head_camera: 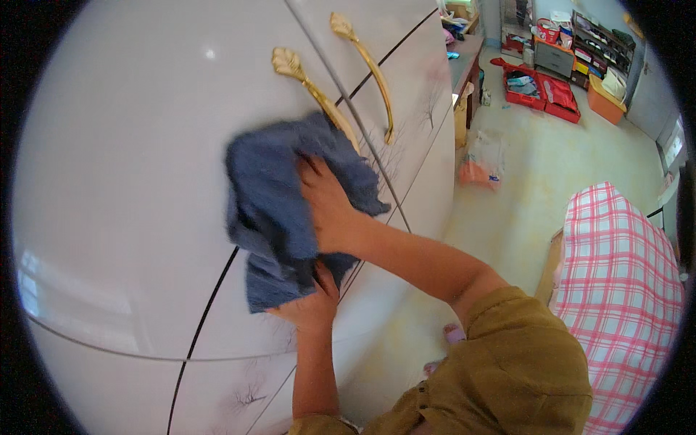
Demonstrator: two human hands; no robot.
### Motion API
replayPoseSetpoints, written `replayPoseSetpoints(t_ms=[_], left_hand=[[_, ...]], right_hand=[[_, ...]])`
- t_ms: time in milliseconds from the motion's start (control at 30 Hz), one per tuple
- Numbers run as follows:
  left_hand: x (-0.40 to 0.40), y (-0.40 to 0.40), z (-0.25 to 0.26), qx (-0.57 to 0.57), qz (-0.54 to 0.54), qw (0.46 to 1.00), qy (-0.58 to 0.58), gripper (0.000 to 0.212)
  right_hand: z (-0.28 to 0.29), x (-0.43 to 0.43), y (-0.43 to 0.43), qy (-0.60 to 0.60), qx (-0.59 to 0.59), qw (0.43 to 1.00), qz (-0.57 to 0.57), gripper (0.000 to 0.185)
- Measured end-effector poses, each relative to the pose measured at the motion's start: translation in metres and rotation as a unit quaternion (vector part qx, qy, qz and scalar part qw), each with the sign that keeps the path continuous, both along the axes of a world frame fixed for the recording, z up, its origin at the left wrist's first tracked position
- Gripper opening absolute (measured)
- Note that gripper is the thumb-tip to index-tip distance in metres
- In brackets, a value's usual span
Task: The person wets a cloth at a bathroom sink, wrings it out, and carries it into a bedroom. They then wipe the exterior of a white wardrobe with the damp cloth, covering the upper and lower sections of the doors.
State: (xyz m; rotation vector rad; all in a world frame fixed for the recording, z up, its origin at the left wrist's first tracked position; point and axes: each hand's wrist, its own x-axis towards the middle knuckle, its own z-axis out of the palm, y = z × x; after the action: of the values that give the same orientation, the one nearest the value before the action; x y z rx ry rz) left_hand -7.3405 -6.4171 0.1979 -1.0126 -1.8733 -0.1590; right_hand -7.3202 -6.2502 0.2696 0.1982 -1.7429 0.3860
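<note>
A dark blue cloth (266, 185) is bunched in front of a glossy white wardrobe door (136, 163). My right hand (333, 209) holds its upper part, with the fingers partly hidden in the folds. Lower down, my left hand (310, 307) grips the hanging end of the same cloth. The cloth overlaps the lower end of one gold door handle (315, 92). A second gold handle (375, 76) stands uncovered on the neighbouring door, across a grey vertical seam. Whether the cloth touches the door all over cannot be made out.
A pink-checked cover (620, 293) lies over furniture to my right. Farther off on the floor are a plastic bag (481, 166), an open red suitcase (560, 98) and an orange storage box (605, 103). A shoe rack (601, 46) and a desk (467, 60) stand beyond.
</note>
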Motion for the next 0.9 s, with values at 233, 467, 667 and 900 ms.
replayPoseSetpoints(t_ms=[233,467,667,900], left_hand=[[-0.008,0.008,-0.147,-0.167,-0.156,0.963,-0.14,0.036],[0.007,0.046,-0.123,-0.161,-0.235,0.946,-0.157,0.043],[0.028,0.145,-0.018,-0.121,-0.219,0.956,-0.151,0.037],[0.04,0.221,-0.063,-0.11,-0.134,0.98,-0.094,0.035]], right_hand=[[-0.241,0.007,0.015,-0.215,-0.2,0.95,-0.109,0.065],[-0.217,0.034,0.032,-0.082,-0.362,0.928,-0.029,0.065],[-0.093,0.035,0.122,-0.006,-0.292,0.948,-0.125,0.057],[-0.125,0.036,0.206,-0.06,-0.148,0.982,-0.098,0.063]])
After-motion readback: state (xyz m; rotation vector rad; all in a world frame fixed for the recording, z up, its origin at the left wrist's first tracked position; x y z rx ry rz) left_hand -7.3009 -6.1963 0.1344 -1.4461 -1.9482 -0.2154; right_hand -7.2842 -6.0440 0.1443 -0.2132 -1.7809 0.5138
